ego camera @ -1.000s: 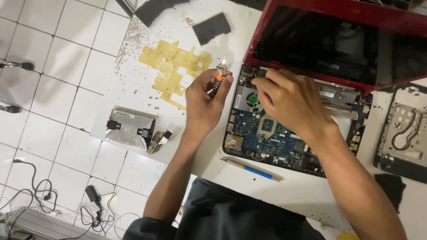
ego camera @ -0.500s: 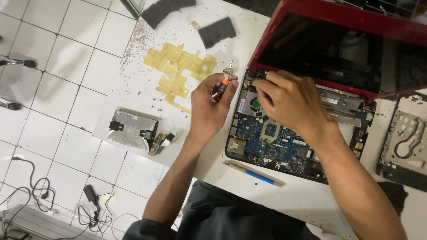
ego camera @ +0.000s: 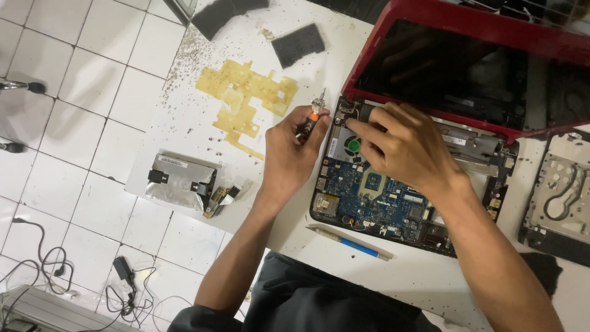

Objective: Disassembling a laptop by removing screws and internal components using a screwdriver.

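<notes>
small screwdriver with orange-and-black handle and thin metal tip (ego camera: 313,115): gripped in left hand (ego camera: 294,154), tip pointing up and away, just left of open red laptop base with exposed blue circuit board (ego camera: 375,190). right hand (ego camera: 405,147) rests on board's upper left, fingers near round fan.

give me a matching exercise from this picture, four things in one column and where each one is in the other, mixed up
Things:
1. screwdriver
2. pen
3. hard drive
4. fan

Places:
a. on the table just below the laptop base
b. in the left hand
c. under the right hand's fingertips
d. at the table's left edge, left of the left forearm

Pairs: 1-b, 2-a, 3-d, 4-c
</notes>
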